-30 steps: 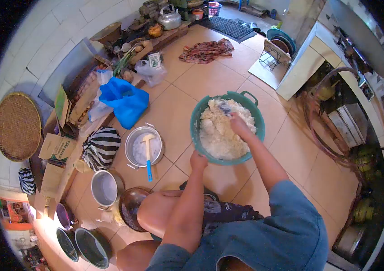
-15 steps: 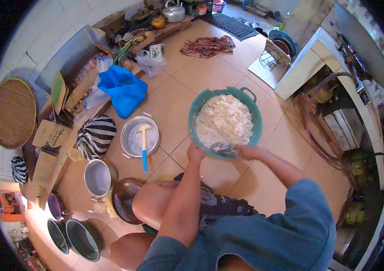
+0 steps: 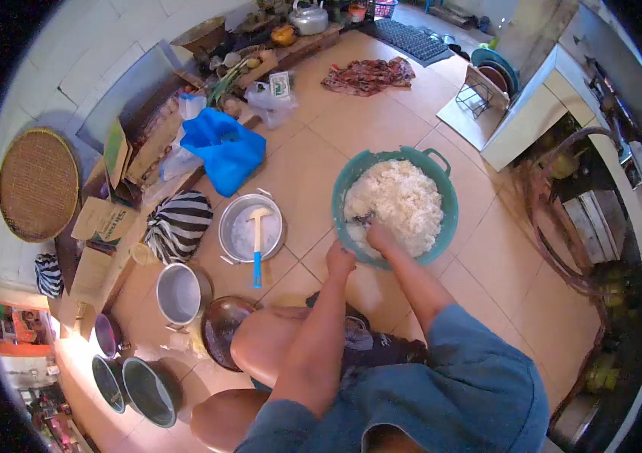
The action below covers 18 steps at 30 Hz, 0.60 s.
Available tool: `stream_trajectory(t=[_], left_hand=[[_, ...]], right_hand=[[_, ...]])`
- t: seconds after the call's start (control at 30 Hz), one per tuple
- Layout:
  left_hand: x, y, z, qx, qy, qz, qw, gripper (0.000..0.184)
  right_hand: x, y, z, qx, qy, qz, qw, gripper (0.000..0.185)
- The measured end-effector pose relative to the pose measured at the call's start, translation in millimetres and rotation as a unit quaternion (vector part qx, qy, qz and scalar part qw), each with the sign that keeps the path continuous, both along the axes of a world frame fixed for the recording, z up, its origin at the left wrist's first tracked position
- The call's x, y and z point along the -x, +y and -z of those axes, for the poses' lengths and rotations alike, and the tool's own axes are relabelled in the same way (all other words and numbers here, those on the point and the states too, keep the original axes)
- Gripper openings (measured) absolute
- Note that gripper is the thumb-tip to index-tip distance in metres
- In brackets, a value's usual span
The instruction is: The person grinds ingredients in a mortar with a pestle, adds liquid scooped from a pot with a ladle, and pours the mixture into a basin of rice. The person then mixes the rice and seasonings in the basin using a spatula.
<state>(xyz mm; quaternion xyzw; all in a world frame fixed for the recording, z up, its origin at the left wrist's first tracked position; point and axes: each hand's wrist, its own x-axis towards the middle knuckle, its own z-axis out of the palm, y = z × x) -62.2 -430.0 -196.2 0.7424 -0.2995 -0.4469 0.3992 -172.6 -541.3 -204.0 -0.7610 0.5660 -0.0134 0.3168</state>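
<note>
Two arms are reaching forward: the left hand (image 3: pixel 341 260) is closing narrowly on the near rim of the green basin (image 3: pixel 451 219) on the floor (image 3: pixel 313 158); the right hand (image 3: pixel 383 237), angled down inside, is gripping a dark tool (image 3: pixel 364 219) in the white food (image 3: pixel 404 198).

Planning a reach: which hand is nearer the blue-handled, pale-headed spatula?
Left: left hand right of the spatula, at the green plastic basin; right hand farther right, inside it.
</note>
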Motion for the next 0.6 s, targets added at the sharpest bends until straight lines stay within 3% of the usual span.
stream_trajectory(t=[0.07,0.1,0.13,0.17,0.27,0.37,0.47,0.5,0.53,0.6], left_hand=[[0.4,-7.2,13.5,-0.008,-0.004,-0.027,1.000,0.044],[2.1,-6.2,17.5,-0.016,-0.004,-0.042,0.999,0.042],[2.9,-5.9,8.8,-0.021,0.003,-0.038,0.999,0.040],[4.1,-1.9,-8.4,-0.029,0.011,-0.032,0.999,0.038],[-2.6,-3.4,-9.1,-0.022,-0.033,0.016,0.999,0.031],[-1.9,-7.4,19.5,-0.017,-0.086,0.001,0.996,0.027],[7.1,-1.9,22.7,0.055,-0.219,-0.020,0.974,0.026],[9.0,-1.3,16.9,0.095,-0.279,-0.019,0.955,0.026],[9.4,-3.3,8.4,0.057,-0.233,-0.030,0.970,0.025],[9.0,-5.6,-6.6,-0.022,-0.139,-0.053,0.989,0.025]], right_hand=[[13.9,-13.8,6.5,-0.133,-0.170,0.074,0.974,0.022],[21.3,-15.7,4.9,-0.220,-0.254,0.139,0.931,0.020],[30.0,-11.2,-13.4,-0.350,-0.348,0.233,0.838,0.021],[41.1,-2.8,-30.3,-0.466,-0.425,0.320,0.707,0.025],[75.0,9.1,-69.4,-0.496,-0.511,0.357,0.604,0.028],[92.9,10.3,-106.2,-0.467,-0.473,0.329,0.671,0.023],[78.1,4.2,-151.1,-0.246,-0.367,0.221,0.870,0.032],[76.9,-15.2,-137.1,-0.171,-0.292,0.168,0.926,0.035],[73.8,-39.3,-108.3,-0.092,-0.213,0.112,0.966,0.039],[54.5,-73.8,-28.6,0.078,-0.136,0.040,0.987,0.040]])
